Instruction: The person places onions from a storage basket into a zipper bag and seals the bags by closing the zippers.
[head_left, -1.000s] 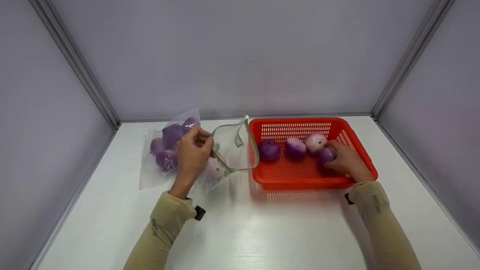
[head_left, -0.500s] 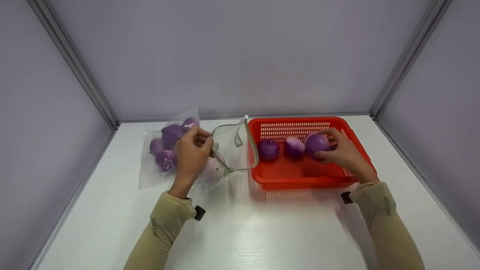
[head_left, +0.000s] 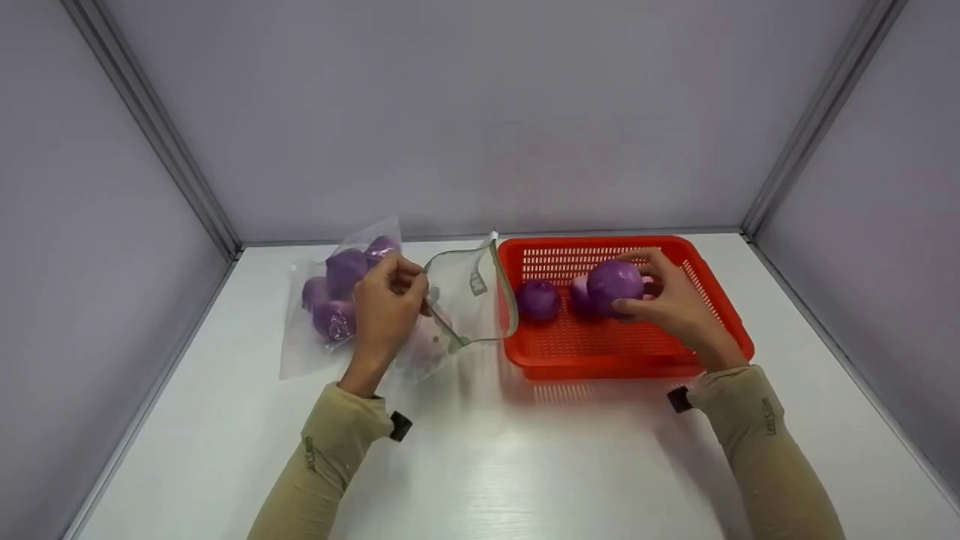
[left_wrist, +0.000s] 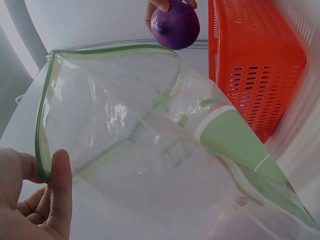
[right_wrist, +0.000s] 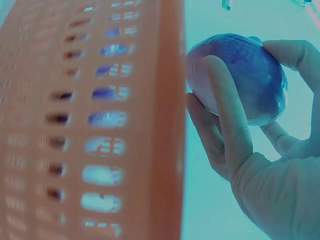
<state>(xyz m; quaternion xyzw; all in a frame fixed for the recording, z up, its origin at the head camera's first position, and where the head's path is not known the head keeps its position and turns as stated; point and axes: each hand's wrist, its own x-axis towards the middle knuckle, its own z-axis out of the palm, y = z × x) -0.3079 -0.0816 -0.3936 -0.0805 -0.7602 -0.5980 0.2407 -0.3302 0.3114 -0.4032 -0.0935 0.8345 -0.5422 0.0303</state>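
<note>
My left hand [head_left: 386, 307] pinches the green-edged rim of a clear zip bag [head_left: 472, 292], whose mouth gapes toward the basket. In the left wrist view the thumb and fingers grip that rim, and a pale onion [left_wrist: 245, 220] shows dimly through the bag's plastic. My right hand [head_left: 675, 304] holds a purple onion [head_left: 615, 288] above the red basket [head_left: 622, 371]. Seen from the right wrist, its fingers and thumb curl round the onion [right_wrist: 245, 80]. Below, one onion [head_left: 538, 301] sits at the basket's left end; another is partly hidden behind the held one.
Left of my left hand lies a clear bag [head_left: 300, 360] with several purple onions inside. The perforated basket stands close to the open bag's mouth, on a white table [head_left: 480, 465] enclosed by grey walls [head_left: 480, 120].
My right hand has lifted the purple onion from the basket's right part and carried it left, over the other onions. The left hand and its bag have stayed in place.
</note>
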